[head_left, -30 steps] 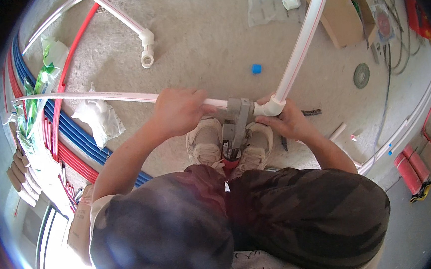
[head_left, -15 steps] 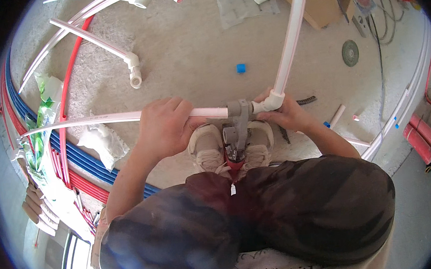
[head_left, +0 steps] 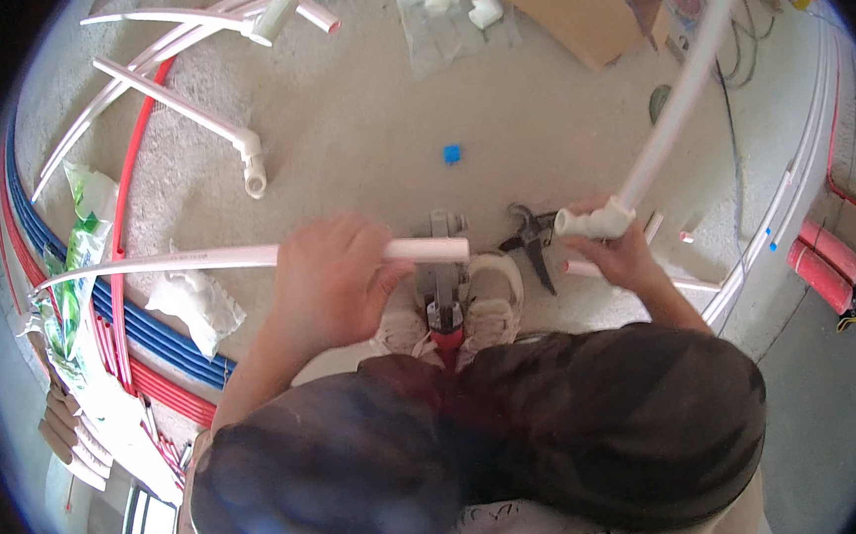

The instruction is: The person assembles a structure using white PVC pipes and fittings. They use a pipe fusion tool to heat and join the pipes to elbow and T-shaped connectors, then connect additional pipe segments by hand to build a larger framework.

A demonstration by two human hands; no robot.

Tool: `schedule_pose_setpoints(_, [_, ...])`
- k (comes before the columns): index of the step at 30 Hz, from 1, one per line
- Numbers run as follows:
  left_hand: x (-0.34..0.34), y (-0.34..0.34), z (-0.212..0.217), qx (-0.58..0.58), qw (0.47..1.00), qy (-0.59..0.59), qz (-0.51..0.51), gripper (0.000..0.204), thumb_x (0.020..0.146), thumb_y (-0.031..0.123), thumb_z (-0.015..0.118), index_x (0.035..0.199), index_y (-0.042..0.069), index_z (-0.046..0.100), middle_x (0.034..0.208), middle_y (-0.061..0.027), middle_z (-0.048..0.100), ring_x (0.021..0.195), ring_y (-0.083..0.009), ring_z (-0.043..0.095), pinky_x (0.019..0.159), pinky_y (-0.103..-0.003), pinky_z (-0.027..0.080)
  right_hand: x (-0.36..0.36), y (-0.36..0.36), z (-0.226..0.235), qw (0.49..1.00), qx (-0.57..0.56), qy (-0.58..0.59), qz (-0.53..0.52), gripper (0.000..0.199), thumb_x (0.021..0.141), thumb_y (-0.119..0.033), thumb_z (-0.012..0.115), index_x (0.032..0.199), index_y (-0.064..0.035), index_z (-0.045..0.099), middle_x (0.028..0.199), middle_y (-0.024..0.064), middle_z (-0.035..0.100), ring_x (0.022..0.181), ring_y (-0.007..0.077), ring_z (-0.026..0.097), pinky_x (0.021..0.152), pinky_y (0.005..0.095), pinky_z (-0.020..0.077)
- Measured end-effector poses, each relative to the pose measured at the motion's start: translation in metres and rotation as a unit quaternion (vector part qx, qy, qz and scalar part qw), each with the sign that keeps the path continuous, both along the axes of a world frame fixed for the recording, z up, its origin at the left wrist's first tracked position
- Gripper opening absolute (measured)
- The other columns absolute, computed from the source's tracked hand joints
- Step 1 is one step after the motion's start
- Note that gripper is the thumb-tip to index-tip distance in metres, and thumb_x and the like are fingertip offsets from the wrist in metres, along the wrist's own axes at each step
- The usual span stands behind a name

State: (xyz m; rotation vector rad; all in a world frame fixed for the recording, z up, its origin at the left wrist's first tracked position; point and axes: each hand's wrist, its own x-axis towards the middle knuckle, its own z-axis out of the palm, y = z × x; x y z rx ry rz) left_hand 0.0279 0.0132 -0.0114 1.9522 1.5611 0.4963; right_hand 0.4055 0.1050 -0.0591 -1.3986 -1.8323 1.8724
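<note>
My left hand is wrapped round a long white plastic pipe, whose free end points right across the middle. In my right hand I grip a white elbow fitting, with another long white pipe rising from it to the upper right. The elbow's open mouth faces left, apart from the left pipe's end. Between my shoes stands a pipe fusion tool with a grey head and a red body, partly under the left pipe. Just right of it lies a black pipe cutter.
White pipes with fittings lie at the upper left, beside a red pipe and blue pipes. A bag of white elbows and a cardboard box sit at the far side. A blue cap lies ahead.
The left pipe's end and the right elbow have come off the tool's head, and a gap now separates them. My right hand has moved right, its long pipe leaning further right.
</note>
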Motion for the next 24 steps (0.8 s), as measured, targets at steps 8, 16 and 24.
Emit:
schedule_pose_setpoints(8, [0.021,0.012,0.039,0.085,0.996,0.017,-0.018,0.027,0.080,0.027,0.078,0.086,0.007,0.060,0.074,-0.0073,0.054,0.064,-0.0284,0.059,0.056,-0.041,0.045,-0.063,-0.011,0.083,0.981,0.175,0.054,0.066,0.042,0.085,-0.001,0.083,0.122,-0.0018,0.063,0.112,0.0140,0.069,0.100,0.0222,0.067,0.086,0.0371,0.0531])
schedule_pose_setpoints(16, [0.026,-0.001,0.043,0.097,0.995,0.011,-0.012,0.027,0.080,0.028,0.077,0.083,0.008,0.059,0.074,-0.0069,0.055,0.064,-0.0274,0.060,0.055,-0.040,0.045,-0.075,-0.014,0.097,0.983,0.148,0.077,0.080,0.041,0.084,-0.005,0.082,0.121,-0.0047,0.065,0.105,0.0144,0.070,0.096,0.0301,0.070,0.086,0.0390,0.0543])
schedule_pose_setpoints(24, [0.025,-0.005,0.044,0.079,0.996,-0.001,-0.028,0.033,0.080,0.029,0.078,0.093,0.003,0.062,0.077,-0.0091,0.058,0.065,-0.0306,0.061,0.058,-0.041,0.047,-0.080,-0.013,0.102,0.964,0.217,0.062,0.138,0.037,0.084,-0.009,0.082,0.117,-0.0047,0.066,0.102,0.0139,0.070,0.092,0.0317,0.070,0.081,0.0396,0.0540])
